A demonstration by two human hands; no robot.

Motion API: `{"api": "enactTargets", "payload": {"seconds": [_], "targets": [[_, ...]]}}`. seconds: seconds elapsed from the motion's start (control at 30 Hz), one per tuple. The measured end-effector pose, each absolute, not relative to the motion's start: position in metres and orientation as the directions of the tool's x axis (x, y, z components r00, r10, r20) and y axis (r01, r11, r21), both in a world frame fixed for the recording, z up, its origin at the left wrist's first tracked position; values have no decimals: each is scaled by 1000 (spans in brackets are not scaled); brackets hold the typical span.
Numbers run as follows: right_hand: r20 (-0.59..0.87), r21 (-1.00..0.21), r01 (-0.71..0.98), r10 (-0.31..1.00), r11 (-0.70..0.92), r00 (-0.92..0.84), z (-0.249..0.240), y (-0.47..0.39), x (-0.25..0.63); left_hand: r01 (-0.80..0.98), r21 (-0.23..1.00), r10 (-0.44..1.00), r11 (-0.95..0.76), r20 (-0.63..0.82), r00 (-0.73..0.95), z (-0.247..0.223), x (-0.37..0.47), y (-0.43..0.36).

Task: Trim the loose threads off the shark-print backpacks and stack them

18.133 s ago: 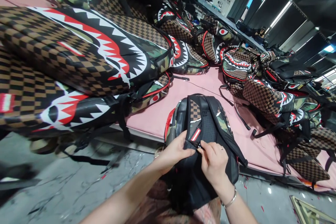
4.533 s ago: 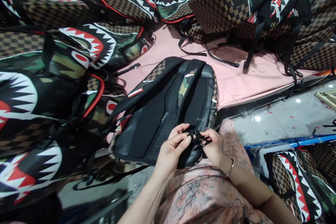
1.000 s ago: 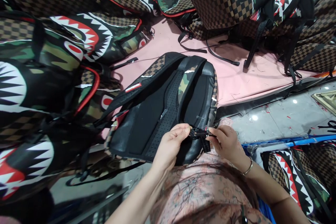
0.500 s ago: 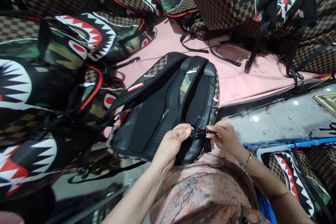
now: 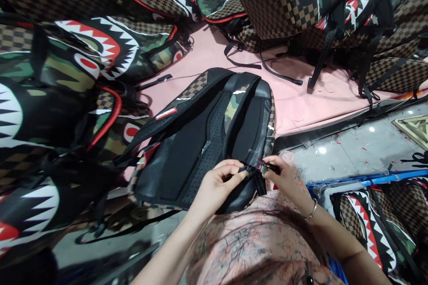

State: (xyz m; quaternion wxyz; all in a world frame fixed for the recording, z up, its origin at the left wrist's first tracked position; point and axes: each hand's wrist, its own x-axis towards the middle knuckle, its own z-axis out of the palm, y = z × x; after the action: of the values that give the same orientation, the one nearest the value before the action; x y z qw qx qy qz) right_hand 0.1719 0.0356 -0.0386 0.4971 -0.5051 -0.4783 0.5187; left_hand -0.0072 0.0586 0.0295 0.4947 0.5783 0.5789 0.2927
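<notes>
Gently, left hand [image 5: 217, 182] should pinch black strap [image 5: 248, 171] firmly; right hand [image 5: 286, 183], pinching small dark tool [image 5: 272, 167], should poke softly.

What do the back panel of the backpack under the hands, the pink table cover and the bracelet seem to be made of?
Back panel: probably padded synthetic fabric, matte black; its middle strip shows small holes.
Pink table cover: perhaps vinyl or coated cloth; smooth, with a soft sheen.
Bracelet: likely metal, silvery and polished, with a bright glint.
</notes>
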Motion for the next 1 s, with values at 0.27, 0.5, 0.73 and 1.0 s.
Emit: {"api": "enactTargets", "payload": {"seconds": [0.27, 0.5, 0.73, 1.0], "targets": [[-69, -993, 86, 995, -75, 73, -52, 15, 145, 895, 261, 928, -362, 194, 319, 29, -16, 57], [-140, -990, 15, 982, -139, -125, -38, 15, 149, 911, 22, 896, -413, 189, 402, 24, -21, 54], [-82, -997, 7, 963, -83, -258, -19, 17, 148, 923, 76, 896, -378, 281, 344, 26, -20, 54], [-149, -982, 153, 947, -109, -284, -39, 5, 149, 910, 140, 847, -391, 442, 296, 3, -29, 53]]}}
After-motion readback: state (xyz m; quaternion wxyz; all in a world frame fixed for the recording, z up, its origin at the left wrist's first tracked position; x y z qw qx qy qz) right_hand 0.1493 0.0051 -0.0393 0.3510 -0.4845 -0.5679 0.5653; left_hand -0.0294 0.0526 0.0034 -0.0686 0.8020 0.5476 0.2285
